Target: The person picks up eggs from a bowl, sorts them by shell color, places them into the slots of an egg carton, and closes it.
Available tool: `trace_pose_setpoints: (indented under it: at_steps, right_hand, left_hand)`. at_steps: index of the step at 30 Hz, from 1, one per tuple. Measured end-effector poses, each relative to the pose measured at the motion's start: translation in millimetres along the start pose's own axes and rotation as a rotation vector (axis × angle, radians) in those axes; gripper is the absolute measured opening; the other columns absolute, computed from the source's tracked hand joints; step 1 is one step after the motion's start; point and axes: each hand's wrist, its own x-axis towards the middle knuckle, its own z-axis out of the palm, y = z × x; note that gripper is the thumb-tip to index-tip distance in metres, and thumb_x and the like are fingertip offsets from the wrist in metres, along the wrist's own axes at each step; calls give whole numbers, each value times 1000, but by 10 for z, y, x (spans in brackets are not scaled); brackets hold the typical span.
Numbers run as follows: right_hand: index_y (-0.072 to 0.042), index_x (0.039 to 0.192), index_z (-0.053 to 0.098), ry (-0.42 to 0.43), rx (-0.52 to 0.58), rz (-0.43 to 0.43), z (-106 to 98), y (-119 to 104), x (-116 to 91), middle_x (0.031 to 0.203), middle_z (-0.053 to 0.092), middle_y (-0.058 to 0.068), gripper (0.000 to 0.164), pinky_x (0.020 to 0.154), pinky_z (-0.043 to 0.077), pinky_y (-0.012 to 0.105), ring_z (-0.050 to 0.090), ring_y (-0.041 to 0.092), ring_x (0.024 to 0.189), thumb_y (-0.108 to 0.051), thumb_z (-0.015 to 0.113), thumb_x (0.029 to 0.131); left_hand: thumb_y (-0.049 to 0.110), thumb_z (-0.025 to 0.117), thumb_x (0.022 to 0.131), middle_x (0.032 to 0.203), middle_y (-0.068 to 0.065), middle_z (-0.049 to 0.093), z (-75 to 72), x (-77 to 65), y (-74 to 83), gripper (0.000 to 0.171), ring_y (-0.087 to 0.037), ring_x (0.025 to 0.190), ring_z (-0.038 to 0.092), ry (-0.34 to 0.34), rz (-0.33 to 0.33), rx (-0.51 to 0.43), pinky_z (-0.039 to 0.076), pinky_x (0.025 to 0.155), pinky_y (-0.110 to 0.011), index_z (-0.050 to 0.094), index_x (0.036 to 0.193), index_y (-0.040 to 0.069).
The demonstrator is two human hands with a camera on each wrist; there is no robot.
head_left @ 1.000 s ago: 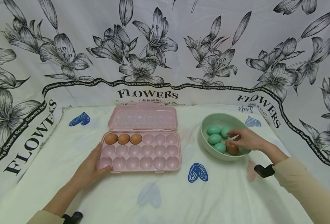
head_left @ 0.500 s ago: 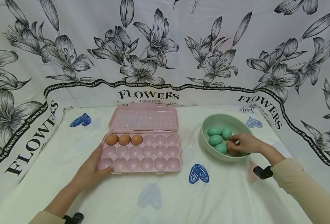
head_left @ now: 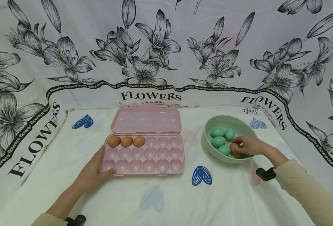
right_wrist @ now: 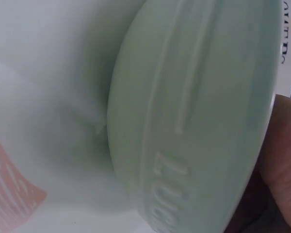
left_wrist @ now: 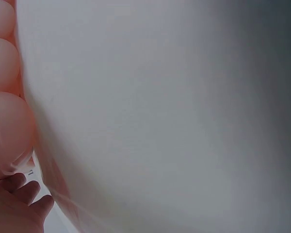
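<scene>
I see an egg tray (head_left: 137, 153) in soft pink, with three warm brown eggs (head_left: 126, 141) in its far row. To the tray's right, the pale green bowl (head_left: 234, 123) holds turquoise-green eggs (head_left: 218, 141) and a brown egg (head_left: 236, 152). Around the tray, the white surface (head_left: 177, 201) is printed with dark blue, pale blue and faded pink hearts (head_left: 201, 175); behind it, the white backdrop (head_left: 180, 18) carries black line-drawn lilies. Nearer than the tray, the sleeves (head_left: 302, 185) are beige.
</scene>
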Motion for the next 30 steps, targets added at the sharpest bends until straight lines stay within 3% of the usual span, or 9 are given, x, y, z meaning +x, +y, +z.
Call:
trace_pose_setpoints:
  at_steps: [11, 17, 24, 30]
  right_hand:
    - [3, 110, 61, 36, 96, -4, -60, -38, 7, 98, 67, 9, 31, 65, 48, 22, 56, 10, 77, -16, 62, 86]
    - [4, 117, 58, 93, 81, -9, -175, -120, 30, 109, 65, 14, 35, 74, 50, 30, 61, 19, 91, -12, 60, 86]
    - [4, 121, 56, 147, 54, -28, -307, -273, 122, 110, 64, 14, 39, 76, 50, 37, 60, 21, 91, -12, 61, 86]
    - [0, 124, 56, 165, 113, -48, -404, -445, 242, 115, 62, 16, 41, 79, 50, 41, 61, 28, 96, -15, 62, 86]
  left_hand:
    - [54, 68, 75, 151, -24, 15, -7, 3, 3, 110, -46, 134, 21, -3, -5, -3, 26, 103, -62, 0, 148, 6]
    - [55, 67, 75, 150, -24, 15, -11, 2, 15, 111, -46, 134, 21, -13, -21, 3, 26, 102, -62, 0, 148, 7]
    - [52, 69, 75, 150, -26, 16, -20, -3, 39, 111, -47, 133, 21, -15, -24, 4, 26, 102, -62, 0, 148, 6]
    - [52, 69, 75, 149, -26, 16, -31, -1, 55, 110, -47, 133, 21, -12, -14, 12, 26, 102, -62, 0, 148, 5]
